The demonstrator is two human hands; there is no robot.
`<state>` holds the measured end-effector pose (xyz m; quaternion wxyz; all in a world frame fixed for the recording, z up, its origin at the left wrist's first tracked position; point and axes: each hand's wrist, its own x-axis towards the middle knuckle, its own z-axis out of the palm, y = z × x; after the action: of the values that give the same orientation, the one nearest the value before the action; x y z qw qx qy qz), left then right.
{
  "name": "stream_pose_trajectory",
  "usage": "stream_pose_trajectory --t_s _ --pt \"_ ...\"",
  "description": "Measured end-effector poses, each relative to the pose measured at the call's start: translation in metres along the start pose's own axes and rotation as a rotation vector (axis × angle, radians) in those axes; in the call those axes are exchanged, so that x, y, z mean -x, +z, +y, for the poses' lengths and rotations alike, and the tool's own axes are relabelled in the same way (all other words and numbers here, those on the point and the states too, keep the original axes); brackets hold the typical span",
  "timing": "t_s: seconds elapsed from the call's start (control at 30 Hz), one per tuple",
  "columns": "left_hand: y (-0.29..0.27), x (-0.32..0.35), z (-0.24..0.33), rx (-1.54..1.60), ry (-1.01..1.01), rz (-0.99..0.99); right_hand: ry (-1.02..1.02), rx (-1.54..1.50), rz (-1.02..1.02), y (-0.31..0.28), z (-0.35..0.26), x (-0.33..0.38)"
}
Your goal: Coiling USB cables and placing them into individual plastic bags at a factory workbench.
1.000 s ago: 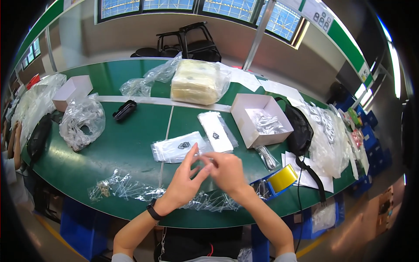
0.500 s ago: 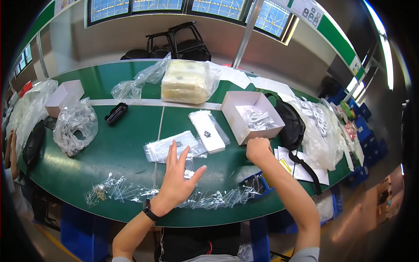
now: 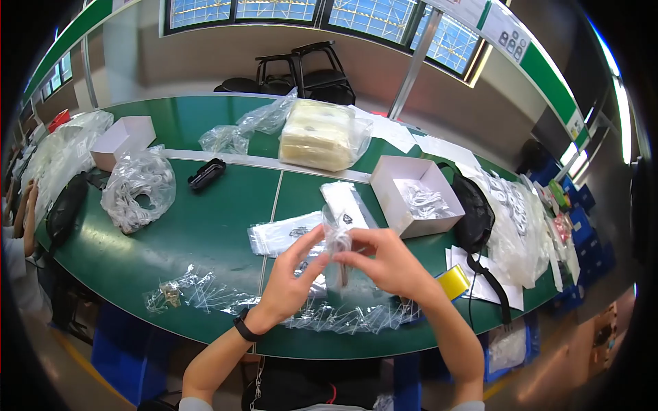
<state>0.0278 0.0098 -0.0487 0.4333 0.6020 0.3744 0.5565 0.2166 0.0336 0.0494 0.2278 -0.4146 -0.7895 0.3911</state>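
Observation:
My left hand (image 3: 291, 282) and my right hand (image 3: 392, 266) meet above the middle of the table. Pinched between their fingertips is a small bundled white cable (image 3: 337, 240), with clear film, seemingly a plastic bag, around its upper part; blur hides how they fit together. Behind the hands, flat clear bags with dark print (image 3: 284, 234) lie in one stack, and a white printed pouch stack (image 3: 345, 203) lies beyond them. Right of these stands an open white box (image 3: 416, 195) with several coiled white cables (image 3: 425, 200) inside.
A row of crinkled clear bags (image 3: 349, 317) runs along the near edge. Farther back are a wrapped pale stack (image 3: 319, 137), a black case (image 3: 207, 175) and a bag of white cables (image 3: 139, 192). At right lie a black waist bag (image 3: 473, 216), papers and a yellow object (image 3: 454, 282).
My right hand has come from beside the white box to the middle, where a white cable now shows. My left hand has closed from spread fingers to a pinch. The view has shifted slightly.

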Motion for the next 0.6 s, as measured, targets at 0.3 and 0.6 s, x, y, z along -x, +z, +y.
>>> stream_pose_trajectory --t_s 0.3,0.6 --pt "-0.02 -0.002 0.007 0.321 -0.05 -0.211 -0.019 -0.798 -0.215 0.046 0.032 0.011" --pt "-0.001 0.002 0.013 0.277 -0.068 -0.096 -0.28 0.572 0.708 0.081 0.02 0.013"
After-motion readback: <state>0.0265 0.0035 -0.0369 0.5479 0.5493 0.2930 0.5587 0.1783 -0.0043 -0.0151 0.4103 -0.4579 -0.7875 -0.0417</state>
